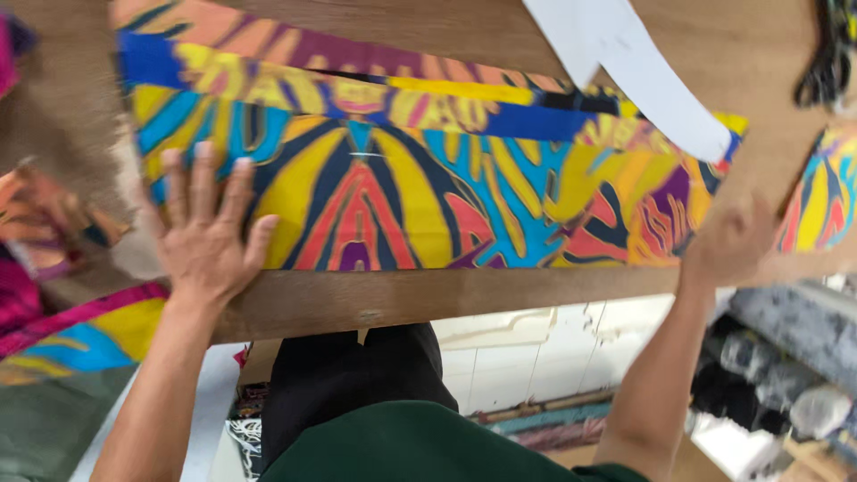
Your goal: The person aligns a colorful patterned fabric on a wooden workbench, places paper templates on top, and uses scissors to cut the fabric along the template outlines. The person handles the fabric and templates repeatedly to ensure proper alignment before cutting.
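Flat and unclenched, your left hand (207, 234) presses the printed cloth strip (428, 192) to the wooden table (464, 295); right hand (732, 243), blurred, grip indeterminable, at its right end; strip laid out, smoothing apparently unfinished.

We see a strip of printed cloth (428, 192), matt and smooth, lying flat on a wooden table (428, 299) whose brown top looks dull and finely grained. A white paper piece (661, 89) rests on it, plain and matt. More printed cloth (89, 335) hangs at the table's left.
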